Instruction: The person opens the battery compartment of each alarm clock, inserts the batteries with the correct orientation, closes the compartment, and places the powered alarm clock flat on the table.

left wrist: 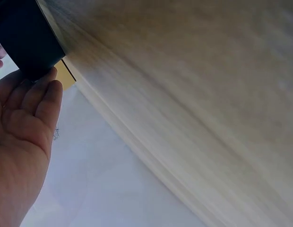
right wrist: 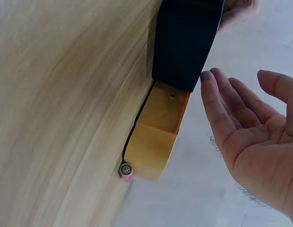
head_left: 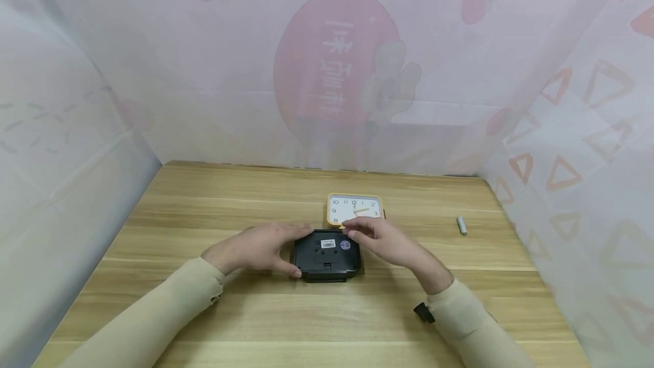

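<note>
A black clock-like case (head_left: 327, 257) lies with its back up, showing a white barcode label and a round purple sticker. My left hand (head_left: 260, 247) holds its left side, the thumb by the near corner and the fingers along the far edge. The right hand (head_left: 380, 240) hovers at the far right corner, its fingers (right wrist: 238, 101) extended and the index fingertip close to the case's edge; whether it touches I cannot tell. Directly behind the case, a yellow-framed clock (head_left: 343, 210) lies face up, partly covered by the right hand.
To the right on the wooden table (head_left: 255, 322) lies a small pale battery (head_left: 462, 225). It also shows beyond the yellow clock in the right wrist view. Printed white sheets (head_left: 214, 84) enclose the table at the back and both sides.
</note>
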Demonstrator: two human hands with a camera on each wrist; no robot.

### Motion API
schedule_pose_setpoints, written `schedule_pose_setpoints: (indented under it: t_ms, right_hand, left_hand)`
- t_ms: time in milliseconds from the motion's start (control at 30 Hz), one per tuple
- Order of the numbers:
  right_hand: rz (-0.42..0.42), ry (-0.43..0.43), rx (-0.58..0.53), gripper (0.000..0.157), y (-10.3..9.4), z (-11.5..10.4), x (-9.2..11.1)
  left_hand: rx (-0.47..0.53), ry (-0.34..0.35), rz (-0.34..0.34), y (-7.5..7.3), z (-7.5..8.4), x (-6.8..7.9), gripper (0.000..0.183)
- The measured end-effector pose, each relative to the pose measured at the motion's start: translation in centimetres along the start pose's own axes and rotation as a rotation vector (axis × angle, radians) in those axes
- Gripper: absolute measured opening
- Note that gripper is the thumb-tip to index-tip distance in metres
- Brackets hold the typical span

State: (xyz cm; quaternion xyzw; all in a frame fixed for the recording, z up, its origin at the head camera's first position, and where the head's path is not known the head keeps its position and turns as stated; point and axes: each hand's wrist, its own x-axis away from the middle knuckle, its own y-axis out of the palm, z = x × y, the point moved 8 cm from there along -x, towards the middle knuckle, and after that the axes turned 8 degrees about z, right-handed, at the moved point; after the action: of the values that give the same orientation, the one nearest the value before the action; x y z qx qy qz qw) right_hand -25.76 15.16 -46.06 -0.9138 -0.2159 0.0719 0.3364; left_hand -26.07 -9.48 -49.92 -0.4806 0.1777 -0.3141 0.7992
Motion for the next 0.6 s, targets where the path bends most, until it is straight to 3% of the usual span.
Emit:
schedule_pose_setpoints:
  t_ms: [200,600]
  right_hand:
    - [0.032,-0.045,0.109,0.036,0.8,-1.3,0.0]
    - [0.082,-0.190,0.462,0.028,3.3,-4.3,0.3]
  left_hand:
    - [0.027,-0.021,-0.007,0.0,-0.3,-0.2,0.108]
    - [0.037,0.009,-0.001,-0.2,-0.2,-0.2,0.106]
